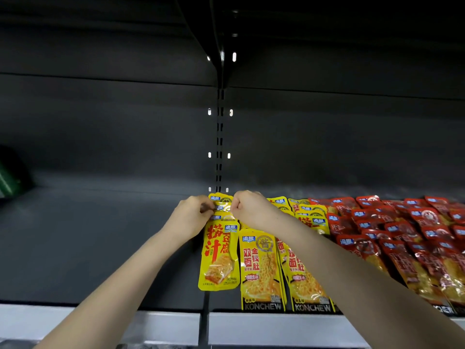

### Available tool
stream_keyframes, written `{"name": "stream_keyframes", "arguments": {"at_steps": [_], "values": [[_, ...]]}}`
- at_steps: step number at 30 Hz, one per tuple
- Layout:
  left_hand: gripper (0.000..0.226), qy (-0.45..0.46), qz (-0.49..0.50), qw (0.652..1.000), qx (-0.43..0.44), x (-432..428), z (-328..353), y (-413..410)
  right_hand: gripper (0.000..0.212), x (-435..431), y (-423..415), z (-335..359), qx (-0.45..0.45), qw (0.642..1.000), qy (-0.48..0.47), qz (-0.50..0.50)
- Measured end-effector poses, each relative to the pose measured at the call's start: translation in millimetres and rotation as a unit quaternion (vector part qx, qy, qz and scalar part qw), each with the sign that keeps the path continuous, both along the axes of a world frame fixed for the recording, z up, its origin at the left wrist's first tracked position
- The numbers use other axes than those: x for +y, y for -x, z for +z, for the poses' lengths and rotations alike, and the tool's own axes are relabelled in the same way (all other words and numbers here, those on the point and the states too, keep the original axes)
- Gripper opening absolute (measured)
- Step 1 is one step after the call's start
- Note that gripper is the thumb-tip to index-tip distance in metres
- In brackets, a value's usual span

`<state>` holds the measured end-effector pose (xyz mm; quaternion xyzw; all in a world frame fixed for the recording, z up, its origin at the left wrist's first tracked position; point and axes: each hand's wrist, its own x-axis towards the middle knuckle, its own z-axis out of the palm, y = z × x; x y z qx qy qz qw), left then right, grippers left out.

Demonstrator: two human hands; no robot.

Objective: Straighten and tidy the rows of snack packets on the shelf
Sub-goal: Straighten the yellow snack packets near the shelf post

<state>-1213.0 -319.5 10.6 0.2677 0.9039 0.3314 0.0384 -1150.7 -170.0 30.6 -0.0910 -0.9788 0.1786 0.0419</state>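
Packets lie in overlapping rows on the right half of the dark shelf (95,248), which we see from above with two bare forearms reaching in. We count two colours: yellow snack packets (260,268) near the middle and red snack packets (407,235) to their right, the two groups touching. Across the front we count three full yellow fronts. The leftmost front packet (218,258) sits slightly tilted and a little further back than the two marked KONCHEW beside it. The leftmost row shows about four packets overlapping like tiles. The right wrist covers part of the second row, so we cannot count that one. The red ones are crowded, glossy and cut off at the right edge, too many for us to count surely. A green object (10,175) at the far left is blurred and cropped. Both arms stretch forward with the wrists close together. The left hand (192,214) and the right hand (251,207) are curled, fingertips pinching the top of a rear yellow packet (222,206) in the leftmost row, just in front of the slotted upright (219,147).
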Motion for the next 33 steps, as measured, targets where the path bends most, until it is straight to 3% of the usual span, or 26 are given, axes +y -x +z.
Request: {"name": "stream_keyframes", "arguments": {"at_steps": [6, 10, 12, 15, 22, 27, 33], "values": [[0.009, -0.027, -0.025, 0.996, 0.077, -9, 13, -31, 0.026, 3, -38, 24, 0.039, 0.999, -0.015, 0.033], [0.019, 0.053, -0.098, 0.993, 0.024, 1, 14, -59, 0.022, 18, -65, 16, -0.016, 0.999, -0.016, 0.041], [0.027, 0.067, -0.087, 0.994, 0.012, 7, 9, -63, 0.017, 22, -74, 9, -0.033, 0.998, -0.017, 0.049], [0.029, 0.058, -0.079, 0.995, -0.001, 14, 4, -63, 0.027, 24, -80, 1, -0.020, 0.999, -0.013, 0.046], [0.018, -0.051, -0.067, 0.986, -0.143, 25, 7, -63, 0.035, 23, -80, -5, 0.003, 0.999, -0.017, 0.047], [0.022, -0.106, -0.080, 0.979, -0.158, 23, 10, -61, 0.025, 22, -82, -4, 0.023, 0.999, -0.015, 0.043], [0.017, -0.192, -0.067, 0.970, -0.136, -3, 22, -42, 0.027, 6, -76, 16, 0.092, 0.995, 0.005, 0.033]]}}
